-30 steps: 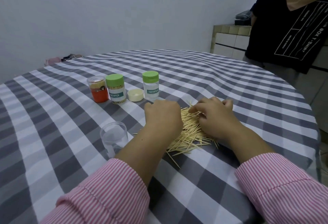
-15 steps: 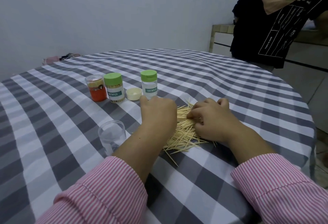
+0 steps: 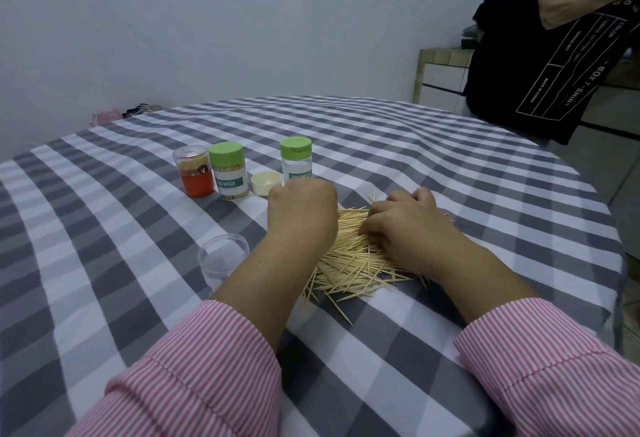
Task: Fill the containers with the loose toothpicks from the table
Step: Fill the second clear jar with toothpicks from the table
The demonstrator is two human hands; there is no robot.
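Round table under a grey-and-white checked cloth (image 3: pixel 398 145), pale wall behind. A second person in a black printed T-shirt (image 3: pixel 540 65) stands at the far right edge, in front of a tiled counter (image 3: pixel 440 72).

Left hand (image 3: pixel 302 211): knuckles up, fingers curled under into a loose fist at the left margin of the toothpick pile (image 3: pixel 349 260). Fingertips are hidden beneath the hand; whether they enclose any toothpicks cannot be told. Forearm runs back toward the camera, pink-striped sleeve (image 3: pixel 194 370) pushed up.

Right hand (image 3: pixel 408 225): palm down on top of the pile, fingers bent and drawn inward, tips pressed into the sticks near the pile's far end. Looks like a gathering pinch, but an actual hold on the sticks is not visible. Heel of the hand covers the pile's right side.

Pile lies between and under both hands, fanned toward the camera, a few strays poking out at the near edge.

Open clear cup (image 3: pixel 223 256) stands just left of the left forearm, upright. Beyond the left hand, in a row: clear jar with orange band (image 3: pixel 194 171), green-capped toothpick bottle (image 3: pixel 228 171) packed with sticks, loose cream lid (image 3: pixel 266 183) lying open side up, second green-capped bottle (image 3: pixel 296 159), its lower part hidden by the left knuckles.
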